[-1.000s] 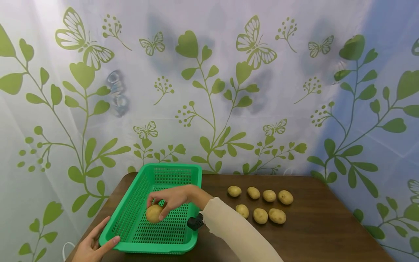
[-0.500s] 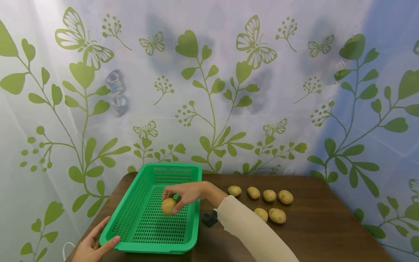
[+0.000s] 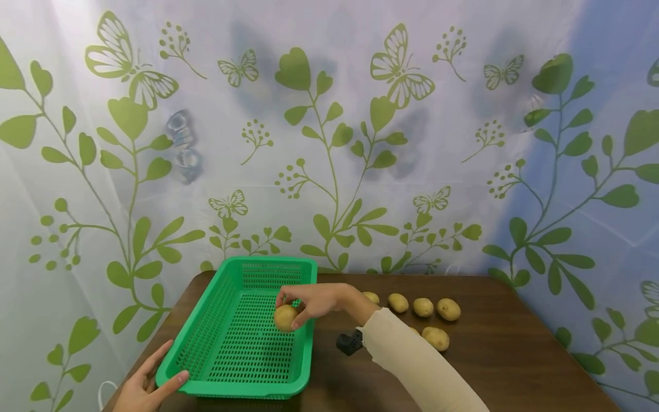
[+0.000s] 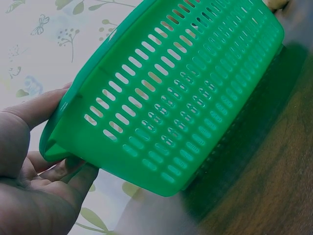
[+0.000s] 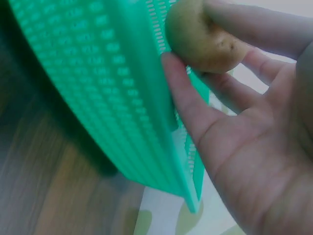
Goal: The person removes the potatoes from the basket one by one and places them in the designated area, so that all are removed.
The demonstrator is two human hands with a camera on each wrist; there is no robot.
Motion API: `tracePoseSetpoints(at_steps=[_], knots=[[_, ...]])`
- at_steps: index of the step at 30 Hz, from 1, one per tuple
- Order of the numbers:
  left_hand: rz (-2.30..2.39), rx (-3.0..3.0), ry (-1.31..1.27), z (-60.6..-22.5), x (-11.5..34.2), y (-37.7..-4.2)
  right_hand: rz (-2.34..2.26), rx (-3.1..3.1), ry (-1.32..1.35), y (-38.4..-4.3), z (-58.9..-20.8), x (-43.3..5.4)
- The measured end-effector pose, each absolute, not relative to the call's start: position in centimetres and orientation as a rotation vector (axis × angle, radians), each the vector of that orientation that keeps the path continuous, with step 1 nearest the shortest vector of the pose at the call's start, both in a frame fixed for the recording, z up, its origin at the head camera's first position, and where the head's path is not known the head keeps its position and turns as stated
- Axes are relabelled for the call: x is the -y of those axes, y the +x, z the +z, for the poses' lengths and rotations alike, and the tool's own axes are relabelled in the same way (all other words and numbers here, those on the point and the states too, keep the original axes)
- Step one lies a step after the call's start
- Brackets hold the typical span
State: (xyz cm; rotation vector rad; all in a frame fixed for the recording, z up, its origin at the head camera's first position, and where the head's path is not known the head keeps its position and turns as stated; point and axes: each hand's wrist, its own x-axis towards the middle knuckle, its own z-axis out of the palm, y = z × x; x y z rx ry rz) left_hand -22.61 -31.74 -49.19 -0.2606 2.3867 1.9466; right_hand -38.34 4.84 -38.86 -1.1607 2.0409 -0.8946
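Note:
A round yellow-brown potato is held between the fingers and thumb of my right hand, over the right part of the green plastic basket. In the right wrist view the potato sits at the fingertips, beside the basket's rim. The basket's perforated floor shows below, with nothing lying on it. My left hand grips the basket's near left corner. From the left wrist view, its thumb lies over the rim and its fingers curl under it, while the basket stands tilted in that picture.
Several loose potatoes lie in two rows on the brown wooden table, right of the basket; the right sleeve hides part of them. A black wrist camera hangs under the right wrist. A leaf-and-butterfly curtain closes off the back.
My right hand has carried the potato rightward and slightly back, from the basket's middle toward its right wall. The sleeve now covers more of the potatoes. Basket and left hand stay put.

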Motion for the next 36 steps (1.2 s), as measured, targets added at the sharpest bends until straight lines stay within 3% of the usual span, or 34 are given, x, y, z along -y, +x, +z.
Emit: tracePoseSetpoints(at_steps=[36], knots=[[1.944,-2.39,-0.245,-49.3,31.7,-22.6,-1.025,-2.142,-1.042,-38.3,-39.2,-13.5]])
